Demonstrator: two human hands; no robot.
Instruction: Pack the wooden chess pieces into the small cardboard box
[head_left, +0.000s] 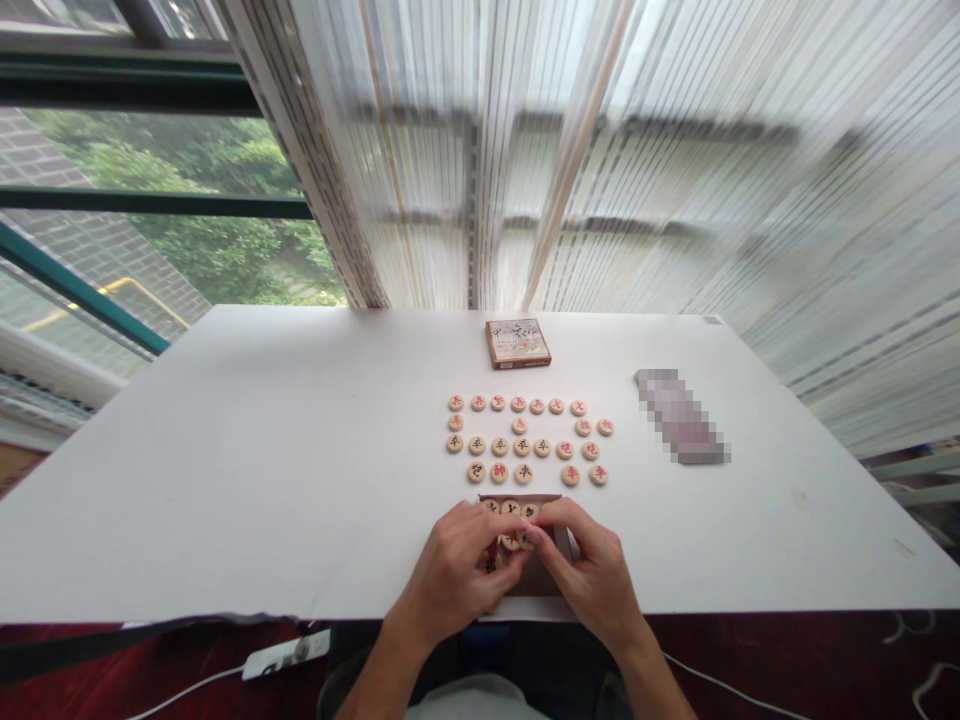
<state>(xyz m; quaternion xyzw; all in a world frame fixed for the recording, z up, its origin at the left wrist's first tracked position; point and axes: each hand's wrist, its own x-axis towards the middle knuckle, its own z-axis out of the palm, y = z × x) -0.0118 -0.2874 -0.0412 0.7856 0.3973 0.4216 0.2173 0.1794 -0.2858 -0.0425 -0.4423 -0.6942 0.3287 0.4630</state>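
Observation:
Both my hands rest over a small brown box at the table's near edge, which holds round wooden game pieces with red or black characters. My left hand curls its fingers down into the box and touches the pieces there. My right hand is pinched over the box, its fingertips pressed on a piece. Beyond the box, several more such pieces lie flat in rows on the white table.
The box's lid, printed with characters, lies at the table's far middle. A blurred flat object lies at the right. A power strip and cables are on the floor below. Curtains and a window stand behind.

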